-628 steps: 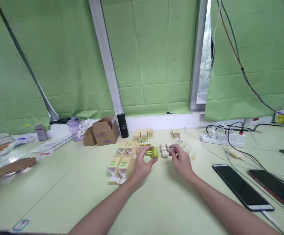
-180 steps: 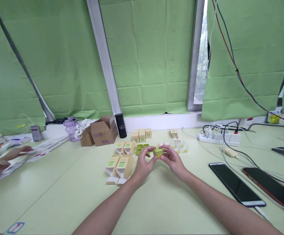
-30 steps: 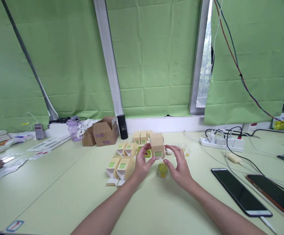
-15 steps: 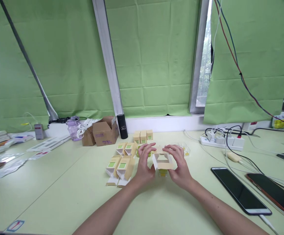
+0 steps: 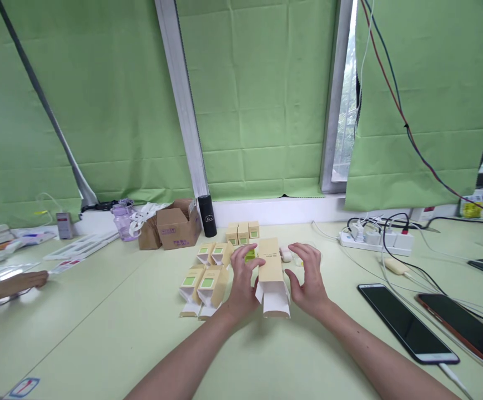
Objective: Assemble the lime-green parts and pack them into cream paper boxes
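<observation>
A small yellow carton box [image 5: 271, 260] is between my hands, its long printed face up and its white open flaps [image 5: 275, 300] toward me. My left hand [image 5: 243, 280] grips its left edge with thumb and fingers. Just off the right edge, my right hand [image 5: 310, 278] is open, fingers spread and curved, holding nothing. Behind the box are a green piece [image 5: 250, 255], a small white item [image 5: 285, 254] and a clear plastic piece [image 5: 297, 260], partly hidden. To the left, several similar cartons [image 5: 209, 284] with green windows lie with flaps open.
Three closed small boxes [image 5: 242, 231] stand farther back, near a black bottle [image 5: 207, 216] and a brown cardboard box [image 5: 179, 225]. Phones [image 5: 406, 322], cables and a white power strip [image 5: 377, 242] occupy the right. Another person's hand [image 5: 33, 279] is at the far left.
The carton, earlier held by both hands with its opening up, now has its long face up and flaps toward me. My right hand has let go. Another person's hand reaches in farther at left.
</observation>
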Demonstrator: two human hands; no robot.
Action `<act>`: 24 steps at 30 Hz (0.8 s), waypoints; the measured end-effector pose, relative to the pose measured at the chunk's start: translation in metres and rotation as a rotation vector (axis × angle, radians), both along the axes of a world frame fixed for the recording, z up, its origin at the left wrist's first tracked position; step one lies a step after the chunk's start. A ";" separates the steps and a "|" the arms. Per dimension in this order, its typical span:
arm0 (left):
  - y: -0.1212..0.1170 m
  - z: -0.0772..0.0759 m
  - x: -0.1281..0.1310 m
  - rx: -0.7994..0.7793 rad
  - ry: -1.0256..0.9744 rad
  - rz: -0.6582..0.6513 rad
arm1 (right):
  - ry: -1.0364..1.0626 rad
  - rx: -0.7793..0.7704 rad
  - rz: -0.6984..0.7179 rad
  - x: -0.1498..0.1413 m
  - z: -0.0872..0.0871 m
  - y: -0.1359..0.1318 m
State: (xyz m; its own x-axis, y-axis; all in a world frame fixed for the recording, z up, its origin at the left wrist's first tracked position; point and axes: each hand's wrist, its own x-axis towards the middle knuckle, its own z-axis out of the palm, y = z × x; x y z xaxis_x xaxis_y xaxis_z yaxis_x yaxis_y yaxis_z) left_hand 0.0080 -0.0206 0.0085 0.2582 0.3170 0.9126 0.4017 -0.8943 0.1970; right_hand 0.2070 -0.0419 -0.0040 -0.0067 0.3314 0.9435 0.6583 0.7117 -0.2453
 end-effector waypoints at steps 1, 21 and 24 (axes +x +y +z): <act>0.000 0.000 0.000 -0.007 -0.003 -0.011 | 0.008 -0.004 -0.010 0.000 0.000 0.001; 0.013 -0.004 0.005 -0.556 -0.416 -0.414 | 0.066 -0.105 0.119 0.000 -0.001 0.001; 0.011 0.000 0.007 -0.624 -0.460 -0.441 | 0.052 -0.133 0.151 -0.001 0.000 -0.001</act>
